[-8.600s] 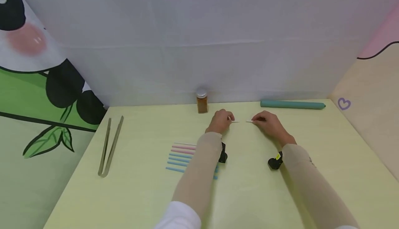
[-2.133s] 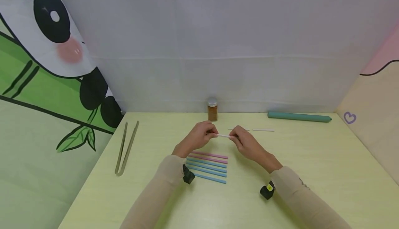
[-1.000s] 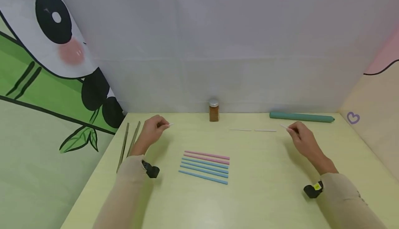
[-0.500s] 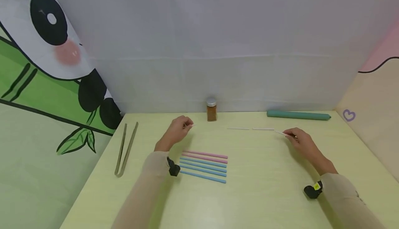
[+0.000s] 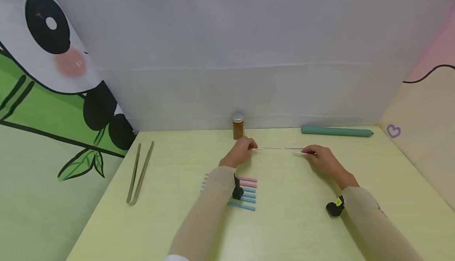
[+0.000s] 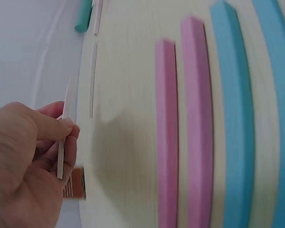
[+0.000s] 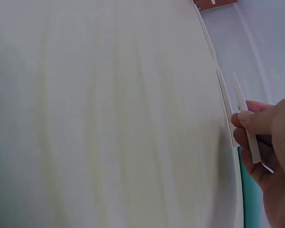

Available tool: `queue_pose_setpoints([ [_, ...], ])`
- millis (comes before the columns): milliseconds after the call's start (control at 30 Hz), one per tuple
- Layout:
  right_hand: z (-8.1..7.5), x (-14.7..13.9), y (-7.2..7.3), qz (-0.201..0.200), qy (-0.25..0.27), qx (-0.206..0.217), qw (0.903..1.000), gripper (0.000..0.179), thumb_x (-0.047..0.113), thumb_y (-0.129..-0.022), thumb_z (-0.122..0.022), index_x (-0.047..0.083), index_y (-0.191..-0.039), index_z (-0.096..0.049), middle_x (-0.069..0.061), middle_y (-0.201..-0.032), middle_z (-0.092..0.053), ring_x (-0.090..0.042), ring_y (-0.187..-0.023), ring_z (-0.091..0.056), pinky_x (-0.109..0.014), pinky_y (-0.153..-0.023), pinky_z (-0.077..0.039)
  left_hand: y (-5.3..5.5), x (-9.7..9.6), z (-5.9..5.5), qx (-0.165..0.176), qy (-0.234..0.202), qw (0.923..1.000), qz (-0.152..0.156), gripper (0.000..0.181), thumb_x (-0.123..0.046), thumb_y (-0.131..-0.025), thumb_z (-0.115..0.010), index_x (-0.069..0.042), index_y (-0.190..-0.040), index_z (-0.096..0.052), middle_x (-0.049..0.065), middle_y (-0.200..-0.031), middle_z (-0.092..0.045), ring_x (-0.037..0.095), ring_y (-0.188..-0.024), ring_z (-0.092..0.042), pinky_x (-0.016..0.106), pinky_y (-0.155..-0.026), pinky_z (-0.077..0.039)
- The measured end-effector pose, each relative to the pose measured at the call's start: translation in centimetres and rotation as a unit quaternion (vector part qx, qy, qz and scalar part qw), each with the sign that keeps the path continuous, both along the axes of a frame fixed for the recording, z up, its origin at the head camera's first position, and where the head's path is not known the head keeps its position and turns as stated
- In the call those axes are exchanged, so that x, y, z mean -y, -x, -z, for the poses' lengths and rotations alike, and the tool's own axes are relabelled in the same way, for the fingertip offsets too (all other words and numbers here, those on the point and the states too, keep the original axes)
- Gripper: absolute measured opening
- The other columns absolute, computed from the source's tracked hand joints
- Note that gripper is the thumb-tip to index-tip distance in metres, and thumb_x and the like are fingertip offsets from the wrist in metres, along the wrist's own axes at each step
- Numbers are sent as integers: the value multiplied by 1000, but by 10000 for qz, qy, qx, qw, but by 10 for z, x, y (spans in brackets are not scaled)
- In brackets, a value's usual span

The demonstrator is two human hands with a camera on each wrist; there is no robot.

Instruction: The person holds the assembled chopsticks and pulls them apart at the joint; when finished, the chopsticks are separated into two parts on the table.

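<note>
My left hand (image 5: pixel 239 153) pinches a short, thin white stick (image 6: pixel 67 100) between thumb and fingers, just in front of the jar. In my right hand (image 5: pixel 324 160) is another such white stick (image 7: pixel 252 142), pinched near its middle and pointing left. Two more white sticks lie end to end at the back of the table, a left one (image 5: pixel 271 148) and a right one (image 5: pixel 293 147), with a small gap between them. The left hand's stick overlaps the left one's near end in the head view. The right hand's stick hangs close in front of the right one.
Pink sticks (image 5: pixel 249 180) and blue sticks (image 5: pixel 242 206) lie in a row under my left forearm, partly hidden. A brown-filled jar (image 5: pixel 238 130) with a silver lid stands behind the left hand. Metal tongs (image 5: pixel 143 173) lie far left; a green rod (image 5: pixel 335 131) lies back right.
Both hands held one white stick between them, then moved apart with a piece in each. Since then the left hand has come right to the jar, and the right hand slightly left.
</note>
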State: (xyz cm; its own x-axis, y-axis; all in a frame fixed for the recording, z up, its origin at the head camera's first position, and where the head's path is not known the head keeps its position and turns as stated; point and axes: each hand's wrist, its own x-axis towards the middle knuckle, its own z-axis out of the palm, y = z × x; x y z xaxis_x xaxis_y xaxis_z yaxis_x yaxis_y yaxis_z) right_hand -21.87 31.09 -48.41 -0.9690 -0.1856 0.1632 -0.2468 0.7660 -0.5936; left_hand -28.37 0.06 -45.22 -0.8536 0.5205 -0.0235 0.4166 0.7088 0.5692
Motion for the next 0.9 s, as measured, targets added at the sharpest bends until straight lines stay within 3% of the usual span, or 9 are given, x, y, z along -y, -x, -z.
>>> queue_pose_setpoints([
  [200,2,7,10,-35,131,-4,9999,19,5,-95,-56,1,-111,-66,-19,-112,-65,-34,-103,-60,-50,-87,-48,1,-29,3,-52,62,10000,-25,27,7,-92,-49,-3,-108,-68,9,-100,-59,17,-90,-49,29,-87,-45],
  [333,3,9,15,-50,184,-20,9998,18,4,-95,-56,1,-110,-66,-19,-111,-65,-34,-102,-60,-49,-85,-48,2,-40,11,-13,71,9997,-214,28,10,-90,-51,-4,-106,-69,7,-98,-58,15,-88,-50,26,-84,-45],
  [533,6,8,19,-211,14,-191,9996,18,4,-93,-58,1,-108,-68,-17,-109,-65,-35,-104,-60,-50,-88,-48,-2,-47,17,64,11,9987,-512,29,10,-90,-52,-6,-107,-69,6,-101,-59,16,-91,-53,26,-85,-46],
  [900,10,6,25,-410,-204,-270,9986,17,2,-93,-59,3,-107,-69,-12,-104,-62,-31,-97,-61,-47,-83,-50,-7,-56,15,-231,218,9981,-537,27,8,-90,-56,-6,-106,-70,6,-100,-61,18,-94,-57,26,-87,-47],
])
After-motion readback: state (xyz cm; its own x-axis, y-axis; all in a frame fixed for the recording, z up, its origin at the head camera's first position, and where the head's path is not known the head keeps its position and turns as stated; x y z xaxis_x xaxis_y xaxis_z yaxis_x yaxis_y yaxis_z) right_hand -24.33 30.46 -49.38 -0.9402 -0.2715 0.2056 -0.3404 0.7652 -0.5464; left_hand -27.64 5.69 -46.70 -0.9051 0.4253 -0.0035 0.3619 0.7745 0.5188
